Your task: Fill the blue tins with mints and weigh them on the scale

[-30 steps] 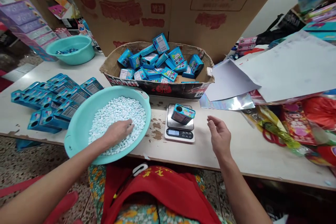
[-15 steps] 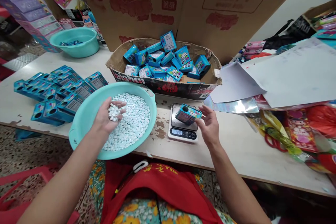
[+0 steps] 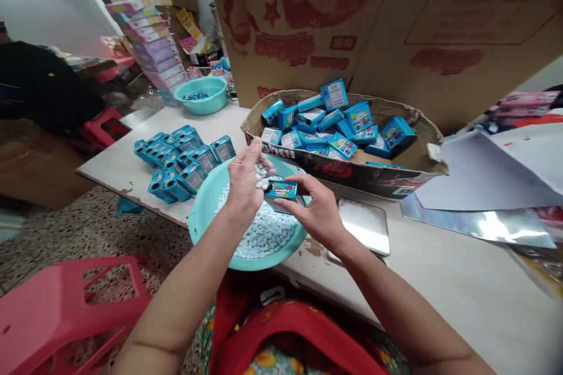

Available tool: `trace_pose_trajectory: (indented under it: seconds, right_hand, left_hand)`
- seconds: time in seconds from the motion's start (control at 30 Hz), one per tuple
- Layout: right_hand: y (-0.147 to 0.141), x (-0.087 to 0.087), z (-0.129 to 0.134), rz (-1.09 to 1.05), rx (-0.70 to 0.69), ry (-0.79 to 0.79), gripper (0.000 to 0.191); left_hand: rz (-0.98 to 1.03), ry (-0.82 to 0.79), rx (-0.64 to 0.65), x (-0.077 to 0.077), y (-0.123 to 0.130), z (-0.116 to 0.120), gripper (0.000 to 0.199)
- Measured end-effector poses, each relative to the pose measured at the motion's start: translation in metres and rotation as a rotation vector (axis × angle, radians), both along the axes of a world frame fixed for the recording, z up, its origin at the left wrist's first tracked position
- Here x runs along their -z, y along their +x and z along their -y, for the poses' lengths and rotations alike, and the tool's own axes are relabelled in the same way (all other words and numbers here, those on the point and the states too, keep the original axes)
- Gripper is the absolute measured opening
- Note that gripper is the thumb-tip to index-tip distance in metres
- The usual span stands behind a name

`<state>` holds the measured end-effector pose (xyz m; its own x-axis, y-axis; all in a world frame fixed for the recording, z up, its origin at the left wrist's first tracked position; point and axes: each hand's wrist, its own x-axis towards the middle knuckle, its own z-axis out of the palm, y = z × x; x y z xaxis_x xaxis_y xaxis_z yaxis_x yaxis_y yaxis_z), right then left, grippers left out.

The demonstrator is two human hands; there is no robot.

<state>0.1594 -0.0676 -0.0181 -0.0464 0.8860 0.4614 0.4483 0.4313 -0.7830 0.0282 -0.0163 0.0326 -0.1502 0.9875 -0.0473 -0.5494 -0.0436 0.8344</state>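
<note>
My left hand (image 3: 245, 180) is cupped around a small heap of white candies (image 3: 263, 174), tilted at the round hole of a blue candy box (image 3: 282, 190). My right hand (image 3: 317, 206) grips that box by its far end, thumb on the near side and fingers behind. Both hands are above a turquoise basin (image 3: 203, 218) filled with loose white candies (image 3: 259, 234). To the right, partly covered by my right forearm, a small digital scale (image 3: 364, 224) has a bare metal plate; its display is hidden.
Several blue boxes with round holes (image 3: 185, 158) stand in rows at left. A torn cardboard tray (image 3: 352, 167) behind the basin holds many blue boxes. Farther back are another turquoise basin (image 3: 206, 106) and stacked cartons (image 3: 153, 50). A red stool (image 3: 70, 299) stands lower left; a person (image 3: 39, 82) sits beyond.
My right hand has lifted the blue box off the scale and carried it left over the basin. My left hand has brought its candies up to the box's hole. The view has swung left.
</note>
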Motion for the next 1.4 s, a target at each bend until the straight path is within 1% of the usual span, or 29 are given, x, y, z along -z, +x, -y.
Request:
trace_pose_trajectory:
  seconds: [0.07, 0.13, 0.2, 0.27, 0.37, 0.43, 0.47, 0.5, 0.53, 0.57, 0.6, 0.63, 0.67, 0.7, 0.77, 0.83, 0.9, 0.93, 0.97, 1.0, 1.03, 1.1, 1.13, 1.2, 1.23, 1.27, 1.3, 1.33, 1.4]
  right_hand:
    - [-0.01, 0.006, -0.005, 0.009, 0.001, -0.007, 0.035]
    - [-0.014, 0.01, -0.006, 0.012, 0.003, -0.024, 0.034]
    - [-0.015, 0.012, -0.007, 0.012, 0.007, -0.041, 0.035]
    - [-0.014, 0.011, -0.007, 0.009, 0.013, -0.057, 0.036]
    - [-0.009, 0.008, -0.005, -0.011, 0.01, -0.079, 0.035]
    - [0.0, 0.004, 0.001, -0.072, 0.001, -0.102, 0.036]
    - [0.007, 0.002, 0.006, -0.122, 0.001, -0.119, 0.036]
    - [0.016, 0.0, 0.012, -0.18, 0.006, -0.135, 0.036]
    - [0.026, -0.002, 0.019, -0.238, 0.019, -0.145, 0.037]
    - [0.039, -0.003, 0.025, -0.289, 0.043, -0.149, 0.038]
    - [0.052, -0.002, 0.032, -0.326, 0.075, -0.152, 0.039]
    - [0.066, 0.0, 0.037, -0.349, 0.119, -0.156, 0.04]
    - [0.08, 0.005, 0.042, -0.358, 0.17, -0.163, 0.04]
    - [0.094, 0.011, 0.046, -0.356, 0.225, -0.18, 0.041]
    - [0.119, 0.03, 0.052, -0.333, 0.32, -0.226, 0.041]
    - [0.137, 0.051, 0.058, -0.316, 0.375, -0.261, 0.041]
    - [0.149, 0.068, 0.064, -0.32, 0.383, -0.301, 0.04]
    - [0.153, 0.074, 0.067, -0.315, 0.376, -0.318, 0.041]
    - [0.158, 0.076, 0.069, -0.298, 0.37, -0.318, 0.045]
    - [0.163, 0.074, 0.07, -0.27, 0.366, -0.298, 0.051]
    - [0.168, 0.068, 0.068, -0.235, 0.368, -0.255, 0.057]
    - [0.179, 0.046, 0.051, -0.16, 0.4, -0.118, 0.061]
    - [0.185, 0.032, 0.035, -0.122, 0.416, -0.052, 0.057]
    - [0.195, 0.005, -0.013, 0.007, 0.424, 0.021, 0.045]
    - [0.197, -0.005, -0.042, 0.099, 0.386, 0.017, 0.041]
    - [0.198, -0.011, -0.074, 0.204, 0.313, -0.043, 0.038]
    - [0.196, -0.013, -0.104, 0.327, 0.235, -0.156, 0.038]
    - [0.192, -0.011, -0.132, 0.45, 0.149, -0.299, 0.042]
    - [0.179, 0.001, -0.176, 0.537, 0.019, -0.42, 0.05]
  left_hand:
    - [-0.043, 0.009, -0.046, 0.01, -0.001, -0.003, 0.039]
    - [-0.039, 0.01, -0.077, 0.018, -0.004, -0.006, 0.042]
    - [-0.017, 0.007, -0.072, 0.021, -0.006, -0.007, 0.045]
    - [0.002, -0.002, -0.04, 0.02, -0.006, -0.009, 0.047]
    - [0.015, -0.007, 0.005, 0.013, -0.005, -0.009, 0.048]
    - [0.0, 0.002, -0.003, 0.011, -0.009, -0.008, 0.048]
    - [-0.04, 0.01, -0.017, 0.013, -0.013, -0.007, 0.047]
    - [-0.122, 0.015, -0.033, 0.017, -0.02, -0.006, 0.044]
    - [-0.26, 0.015, -0.039, 0.024, -0.028, -0.004, 0.04]
    - [-0.451, 0.012, -0.029, 0.033, -0.038, -0.003, 0.036]
    - [-0.692, 0.003, 0.005, 0.044, -0.049, -0.001, 0.031]
    - [-0.96, -0.002, 0.076, 0.056, -0.06, 0.0, 0.029]
    - [-1.215, 0.009, 0.154, 0.07, -0.07, 0.002, 0.034]
    - [-1.412, 0.019, 0.258, 0.084, -0.078, 0.003, 0.042]
    - [-1.663, 0.032, 0.491, 0.107, -0.089, 0.006, 0.055]
    - [-1.824, 0.019, 0.619, 0.122, -0.09, 0.009, 0.065]
    - [-1.899, 0.014, 0.67, 0.128, -0.085, 0.013, 0.073]
    - [-1.904, 0.009, 0.689, 0.129, -0.08, 0.016, 0.078]
    - [-1.893, 0.002, 0.708, 0.128, -0.075, 0.019, 0.082]
    - [-1.872, -0.011, 0.726, 0.126, -0.07, 0.022, 0.083]
    - [-1.847, -0.033, 0.744, 0.125, -0.065, 0.024, 0.082]
    - [-1.802, -0.089, 0.775, 0.121, -0.056, 0.029, 0.072]
    - [-1.781, -0.105, 0.787, 0.119, -0.052, 0.031, 0.065]
    - [-1.747, -0.114, 0.8, 0.116, -0.045, 0.033, 0.052]
    - [-1.725, -0.105, 0.799, 0.114, -0.043, 0.033, 0.046]
    - [-1.694, -0.089, 0.799, 0.112, -0.041, 0.032, 0.039]
    - [-1.653, -0.078, 0.801, 0.109, -0.04, 0.032, 0.033]
    - [-1.605, -0.077, 0.799, 0.107, -0.04, 0.031, 0.028]
    - [-1.459, -0.103, 0.791, 0.1, -0.042, 0.03, 0.018]
